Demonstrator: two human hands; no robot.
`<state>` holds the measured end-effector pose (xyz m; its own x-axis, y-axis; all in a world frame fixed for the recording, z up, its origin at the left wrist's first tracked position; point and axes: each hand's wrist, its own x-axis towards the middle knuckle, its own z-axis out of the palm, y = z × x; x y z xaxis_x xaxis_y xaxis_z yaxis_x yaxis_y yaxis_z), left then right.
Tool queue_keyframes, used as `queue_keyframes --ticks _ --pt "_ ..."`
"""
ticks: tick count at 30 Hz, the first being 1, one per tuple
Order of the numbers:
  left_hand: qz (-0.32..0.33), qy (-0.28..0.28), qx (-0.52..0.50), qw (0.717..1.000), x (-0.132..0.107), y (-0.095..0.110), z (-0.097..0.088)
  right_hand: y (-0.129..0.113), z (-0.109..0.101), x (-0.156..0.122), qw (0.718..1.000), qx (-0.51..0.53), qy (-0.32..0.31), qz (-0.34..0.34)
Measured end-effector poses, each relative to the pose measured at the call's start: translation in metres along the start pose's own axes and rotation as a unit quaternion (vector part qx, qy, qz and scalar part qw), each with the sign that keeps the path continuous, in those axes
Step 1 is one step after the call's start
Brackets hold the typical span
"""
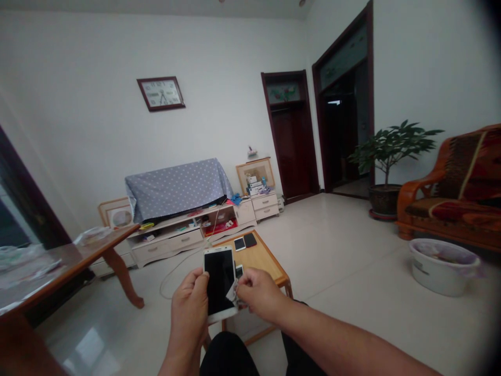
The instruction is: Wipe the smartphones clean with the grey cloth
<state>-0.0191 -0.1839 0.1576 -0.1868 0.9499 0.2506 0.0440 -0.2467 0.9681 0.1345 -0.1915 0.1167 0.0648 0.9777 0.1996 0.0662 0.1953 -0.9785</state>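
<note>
My left hand is wrapped round a white phone with a dark screen and holds it upright in front of me. My right hand is closed in a pinch on a small crumpled whitish piece pressed against the phone's right edge; what the piece is I cannot make out. Beyond the hands stands a small wooden table. Two more phones lie on its far end, one white and one black.
A dark wooden table with plastic bags stands at the left. A low white TV cabinet with a cloth-covered set lines the back wall. At the right are a white basin, a potted plant and a wooden sofa.
</note>
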Motion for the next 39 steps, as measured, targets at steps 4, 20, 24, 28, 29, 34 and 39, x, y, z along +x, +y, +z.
queue_keyframes --ticks 4,20,24,28,29,34,39 --pt "-0.004 0.003 0.030 1.000 -0.008 0.012 0.005 -0.030 -0.014 0.037 0.999 0.008 0.030 -0.027" --pt "0.023 0.026 -0.011 0.999 0.005 -0.006 -0.004 0.008 0.010 0.000 1.000 0.002 0.000 -0.015" --pt "0.022 0.005 0.014 1.000 -0.004 0.001 0.001 -0.018 -0.005 0.031 0.997 -0.011 0.037 -0.061" --pt "-0.002 -0.028 0.024 0.999 -0.007 -0.002 0.001 -0.031 -0.015 0.054 0.994 -0.033 0.047 -0.098" --pt "-0.003 -0.040 0.026 0.999 -0.008 -0.003 0.000 -0.032 -0.016 0.058 0.992 -0.044 0.049 -0.109" --pt "0.002 -0.062 0.042 0.997 -0.010 -0.012 0.005 -0.043 -0.021 0.062 0.973 -0.131 0.070 -0.175" --pt "0.022 -0.075 0.071 0.994 -0.011 -0.020 0.011 -0.061 -0.015 0.044 0.940 -0.220 0.070 -0.253"
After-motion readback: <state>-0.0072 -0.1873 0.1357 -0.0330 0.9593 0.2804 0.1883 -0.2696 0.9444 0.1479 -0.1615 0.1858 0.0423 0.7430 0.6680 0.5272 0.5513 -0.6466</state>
